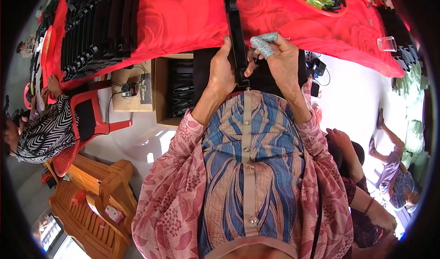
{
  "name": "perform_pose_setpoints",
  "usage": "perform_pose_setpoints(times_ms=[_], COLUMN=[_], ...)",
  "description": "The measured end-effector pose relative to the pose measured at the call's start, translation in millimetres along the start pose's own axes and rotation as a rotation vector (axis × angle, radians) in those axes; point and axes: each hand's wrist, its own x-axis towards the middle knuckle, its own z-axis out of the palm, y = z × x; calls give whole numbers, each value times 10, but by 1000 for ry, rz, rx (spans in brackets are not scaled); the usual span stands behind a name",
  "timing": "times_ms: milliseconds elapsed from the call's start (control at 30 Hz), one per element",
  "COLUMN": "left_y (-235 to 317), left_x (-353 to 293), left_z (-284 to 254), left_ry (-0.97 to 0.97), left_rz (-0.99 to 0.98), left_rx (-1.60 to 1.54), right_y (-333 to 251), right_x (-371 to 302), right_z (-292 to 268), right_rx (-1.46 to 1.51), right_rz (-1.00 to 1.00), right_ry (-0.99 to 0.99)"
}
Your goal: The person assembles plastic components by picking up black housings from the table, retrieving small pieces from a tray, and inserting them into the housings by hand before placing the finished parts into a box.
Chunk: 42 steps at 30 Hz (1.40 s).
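Observation:
A long, narrow black plastic strip [236,34] stands nearly upright in front of my body, its far end over the red cloth. My left hand [221,71] is closed around its lower part, the thumb along the left side and fingertips showing on the right. My right hand [284,64] is just right of the strip. Grey knitted-looking covers [264,43] wrap two of its digits, which are bent together in a pinch. Whatever lies between them, if anything, is too small to make out.
The red rose-patterned tablecloth [183,25] carries rows of black plastic strips [98,34] at left. A basin [339,14] of yellow-green and black pieces and a clear cup [387,43] are at right. Below are a cardboard box [161,94], a red chair [91,112] and people on both sides.

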Motion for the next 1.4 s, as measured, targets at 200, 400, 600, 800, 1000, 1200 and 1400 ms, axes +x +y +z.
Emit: perform_pose_setpoints(times_ms=[200, 400, 600, 800, 1000, 1200, 1400], left_y=[55, 0, 1, -23, 128, 221, 150], left_x=[-6, -8, -41, -38, -121, -213, -179], left_z=[21, 6, 134, 71, 200, 286, 221], left_ry=[4, 55, 261, 239, 281, 340, 252], left_rz=[-18, -48, -6, 42, 340, 319, 237], left_rx=[-91, 2, -18, 46, 700, 752, 344], right_y=[-111, -88, -116, -85, -153, -120, -238], right_x=[-56, -160, -329, -382, -367, -354, -343], right_z=[51, 10, 143, 184, 164, 122, 77], right_rx=[-20, -817, -1286, -1300, -1195, -1157, -680], right_rz=[-43, -645, -738, -542, -515, -630, -582], right_ry=[23, -160, -221, -276, -324, -206, 101])
